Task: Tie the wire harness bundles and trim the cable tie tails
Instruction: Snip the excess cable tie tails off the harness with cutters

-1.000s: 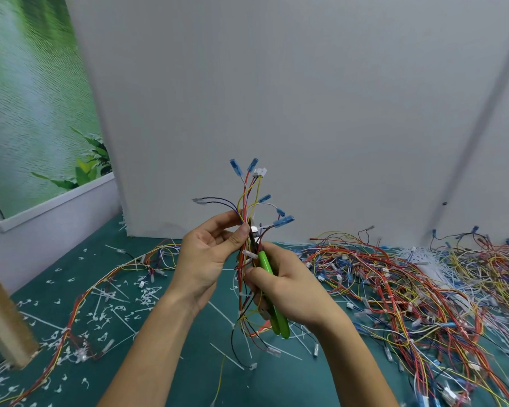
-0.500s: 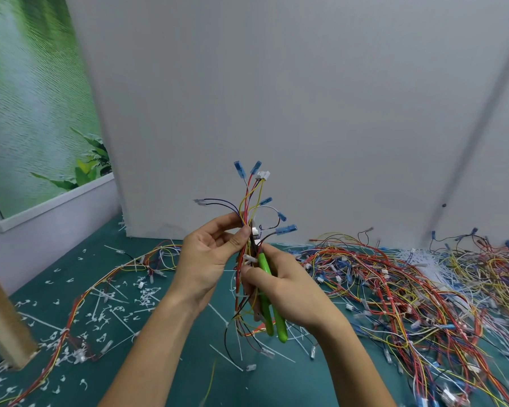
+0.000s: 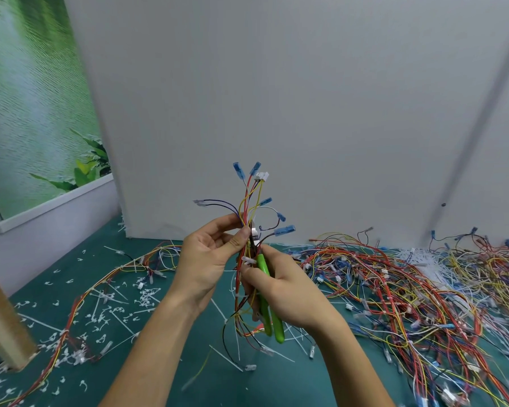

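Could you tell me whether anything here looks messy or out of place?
Cut tie tails litter the mat, mostly left; harnesses sprawl tangled at right. The left hand pinches the bundle, the right hand grips the cutters; nothing looks damaged.

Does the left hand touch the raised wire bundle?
Touching. The head view shows the left hand pinching the wire bundle between thumb and forefinger, just above the green cutter in the right hand.
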